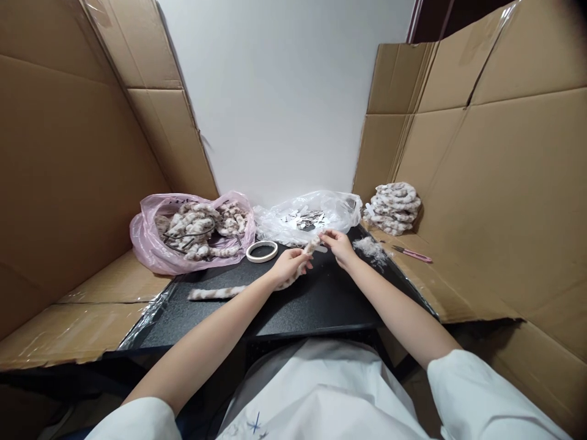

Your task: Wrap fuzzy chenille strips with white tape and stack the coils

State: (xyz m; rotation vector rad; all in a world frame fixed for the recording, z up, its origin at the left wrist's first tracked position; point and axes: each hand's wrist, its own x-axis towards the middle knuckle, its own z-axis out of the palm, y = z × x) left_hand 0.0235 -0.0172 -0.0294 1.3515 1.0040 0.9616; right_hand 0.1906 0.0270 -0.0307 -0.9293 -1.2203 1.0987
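Note:
A long furry strip (217, 294), white with brown patches, lies across the black table and rises at its right end between my hands. My left hand (292, 266) is closed round the strip a little below that end. At the tip, my right hand (337, 245) pinches the fur between thumb and fingers. A small pale flat piece (322, 249) shows beside the strip's end, between the hands; how it is attached cannot be made out.
Behind are a pink bag (151, 250) of furry strips, a tape roll (262, 252) and a clear bag (275, 227) of small metal and white pieces. At right are coiled furry strips (395, 208), loose fluff (370, 249) and pink snips (415, 254). Cardboard walls (504, 201) flank the table (321, 311).

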